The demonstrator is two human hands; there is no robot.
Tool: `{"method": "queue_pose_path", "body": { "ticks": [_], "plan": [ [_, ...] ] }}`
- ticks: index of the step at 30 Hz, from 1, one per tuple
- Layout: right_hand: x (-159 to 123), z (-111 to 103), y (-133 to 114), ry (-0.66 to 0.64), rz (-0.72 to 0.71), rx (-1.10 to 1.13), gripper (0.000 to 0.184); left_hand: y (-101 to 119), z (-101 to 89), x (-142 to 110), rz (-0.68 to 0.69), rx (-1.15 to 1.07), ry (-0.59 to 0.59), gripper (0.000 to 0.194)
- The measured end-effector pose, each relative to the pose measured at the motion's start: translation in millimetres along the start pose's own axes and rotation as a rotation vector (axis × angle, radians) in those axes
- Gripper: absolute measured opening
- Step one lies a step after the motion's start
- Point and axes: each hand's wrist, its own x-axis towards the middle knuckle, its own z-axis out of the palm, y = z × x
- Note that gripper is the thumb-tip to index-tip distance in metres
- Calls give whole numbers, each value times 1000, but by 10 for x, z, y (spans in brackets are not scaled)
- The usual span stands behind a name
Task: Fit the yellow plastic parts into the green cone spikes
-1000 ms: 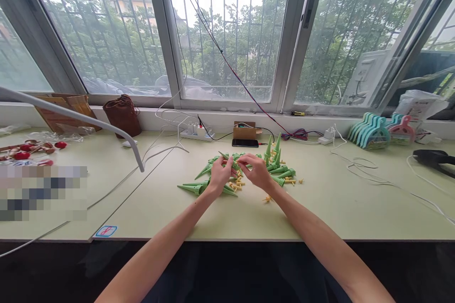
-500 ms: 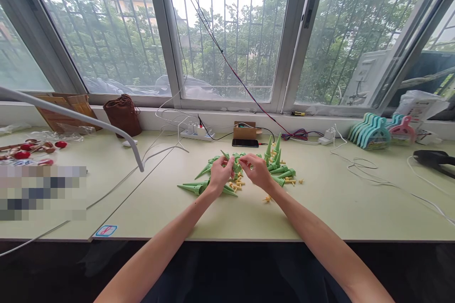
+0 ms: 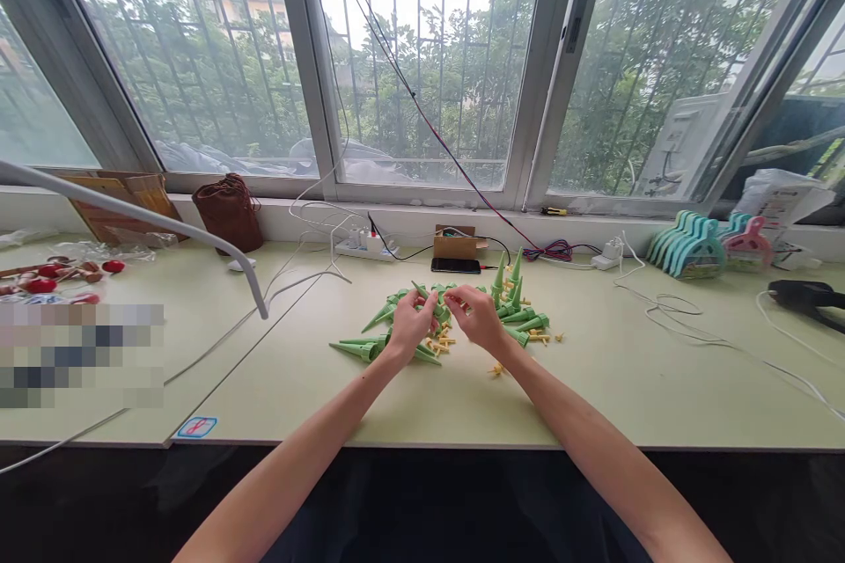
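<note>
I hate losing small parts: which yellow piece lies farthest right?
The yellow piece lying alone, right of the green spikes; the others are farther left.

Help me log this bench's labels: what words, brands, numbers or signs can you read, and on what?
Sticker at the table's near edge: red mark, perhaps "8", unclear.
White bag: print too small to read.
Teal hangers: label too blurred to read.
Green cones, yellow pegs: no text seen.
Nothing else is legible.
</note>
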Motion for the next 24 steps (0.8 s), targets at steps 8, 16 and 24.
{"method": "queue_pose_path", "body": {
  "ticks": [8,16,24],
  "plan": [
    [-4,1,3,-5,25,-5,20,-9,3,-4,49,12,-24,37],
    [-6,6,15,-5,17,1,19,-7,7,-11,72,52,-30,35],
    [7,-11,6,-21,-29,-19,21,-59,8,6,96,107,-23,34]
  ]
}}
